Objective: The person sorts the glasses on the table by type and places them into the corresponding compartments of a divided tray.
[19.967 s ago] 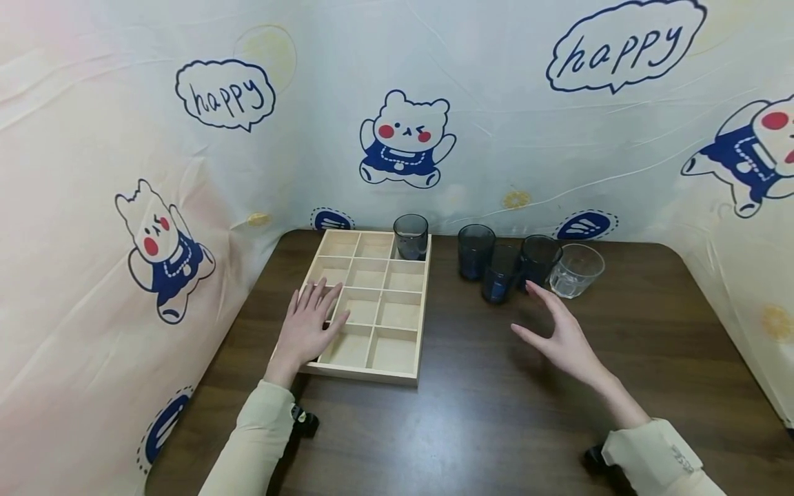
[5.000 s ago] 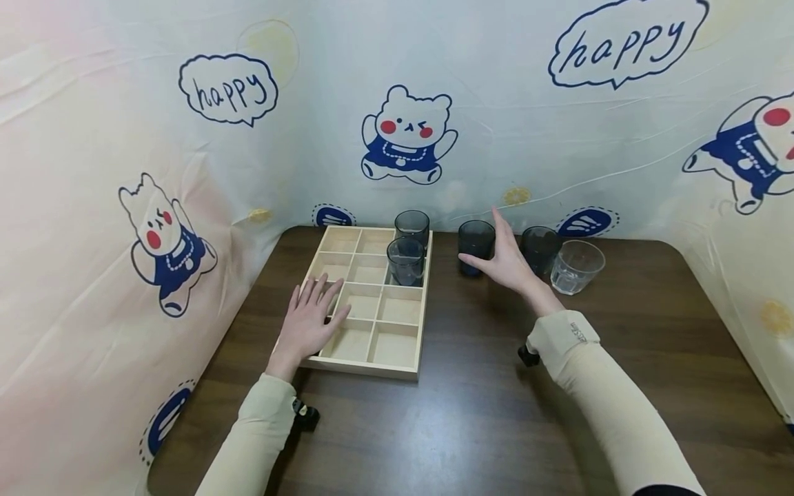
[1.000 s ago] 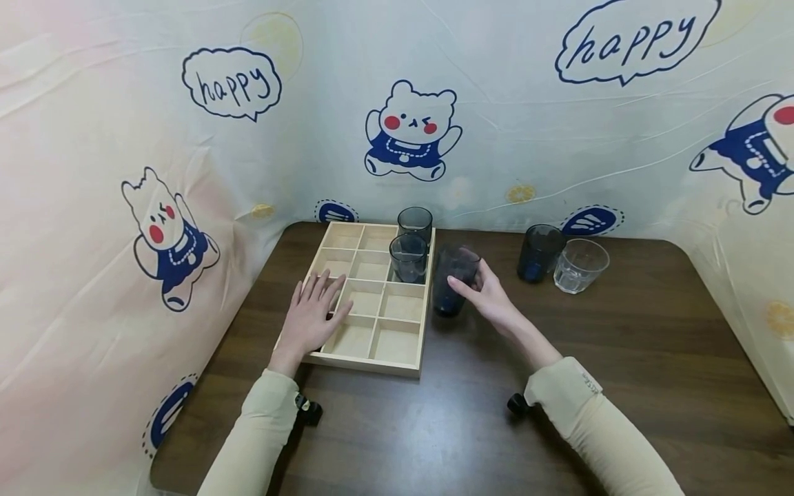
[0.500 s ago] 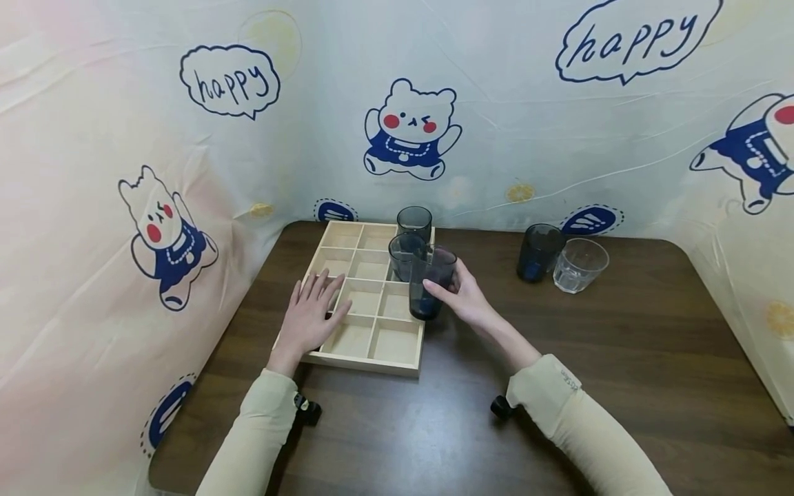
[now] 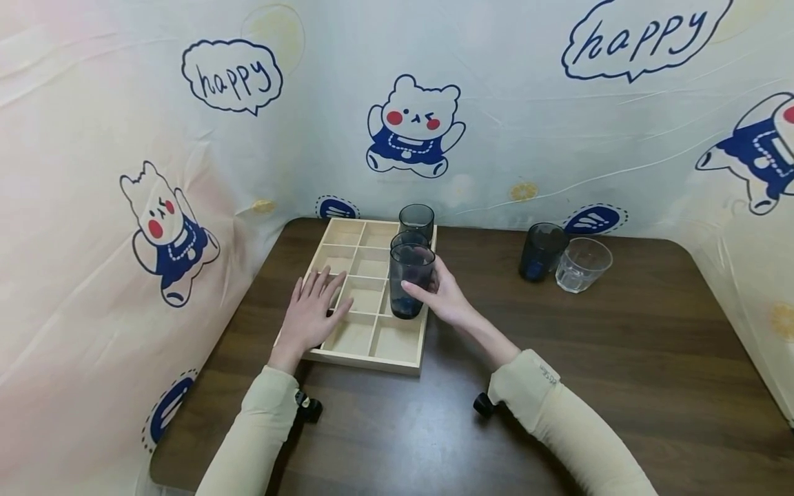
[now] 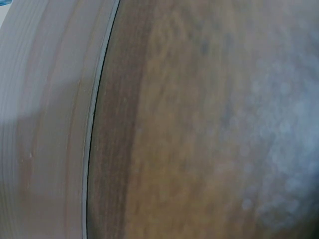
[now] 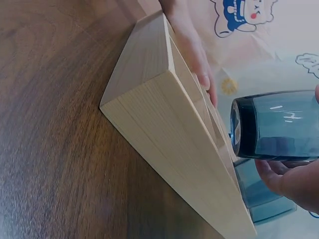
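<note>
My right hand (image 5: 445,296) grips an upright dark blue-grey drinking glass (image 5: 411,282) at the right column of a divided wooden box (image 5: 366,363). In the right wrist view, the base of this glass (image 7: 279,127) stands clear above the box rim. Thumb and fingers wrap its side. Behind it, two similar tinted glasses stand in the box's right column: one (image 5: 416,215) in the back compartment, the other (image 5: 404,238) partly hidden by the held glass. My left hand (image 5: 309,318) rests with spread fingers on the box's left side.
On the dark wooden table (image 5: 595,372), at the back right, stand another tinted glass (image 5: 541,253) and a clear glass (image 5: 582,270), side by side. A printed cloth (image 5: 496,117) hangs behind the table. The left wrist view shows the box's outer wall (image 6: 50,129).
Since five seconds ago, my right hand has taken a tinted glass from the back and carried it left over the box. Over twenty seconds, a second glass came into the box. Left hand unmoved.
</note>
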`<state>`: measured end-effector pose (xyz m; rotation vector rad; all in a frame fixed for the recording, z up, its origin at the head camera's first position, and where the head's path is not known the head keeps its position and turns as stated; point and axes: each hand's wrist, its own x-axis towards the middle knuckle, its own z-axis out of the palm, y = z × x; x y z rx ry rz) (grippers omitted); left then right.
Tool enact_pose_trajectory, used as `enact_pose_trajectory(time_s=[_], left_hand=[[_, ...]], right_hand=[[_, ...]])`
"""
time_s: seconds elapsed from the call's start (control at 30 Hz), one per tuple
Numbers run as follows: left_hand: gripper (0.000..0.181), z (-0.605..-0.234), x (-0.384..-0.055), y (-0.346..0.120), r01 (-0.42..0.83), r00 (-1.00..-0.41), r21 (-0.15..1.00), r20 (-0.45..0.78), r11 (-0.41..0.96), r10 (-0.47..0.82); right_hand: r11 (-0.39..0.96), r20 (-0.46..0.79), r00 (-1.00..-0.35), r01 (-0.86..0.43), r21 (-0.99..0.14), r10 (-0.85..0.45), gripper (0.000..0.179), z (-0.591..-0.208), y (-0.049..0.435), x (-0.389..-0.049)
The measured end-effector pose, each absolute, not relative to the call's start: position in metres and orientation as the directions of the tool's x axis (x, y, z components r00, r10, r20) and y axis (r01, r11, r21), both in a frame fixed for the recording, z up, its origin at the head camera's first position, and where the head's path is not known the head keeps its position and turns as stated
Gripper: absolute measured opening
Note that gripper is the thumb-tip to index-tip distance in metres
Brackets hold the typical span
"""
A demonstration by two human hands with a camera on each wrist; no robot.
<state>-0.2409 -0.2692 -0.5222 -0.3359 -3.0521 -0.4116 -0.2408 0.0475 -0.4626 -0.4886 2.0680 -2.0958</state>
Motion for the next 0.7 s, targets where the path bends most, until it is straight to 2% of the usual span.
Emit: enact_pose_trajectory(time_s=[0.23,0.7], left_hand=[[0.077,-0.520,-0.240,-0.268,0.213,-0.977,0.254,0.068,0.943,0.202],[0.078,-0.520,-0.242,-0.267,0.207,-0.978,0.252,0.055,0.945,0.200]], right_hand=[[-0.039,0.180,-0.920,-0.177,-0.983,-0.349,0.077,-0.467,0.037,-0.243],[-0.054,0.201,-0.925,-0.193,-0.980,-0.324,0.082,-0.476,0.027,-0.245]])
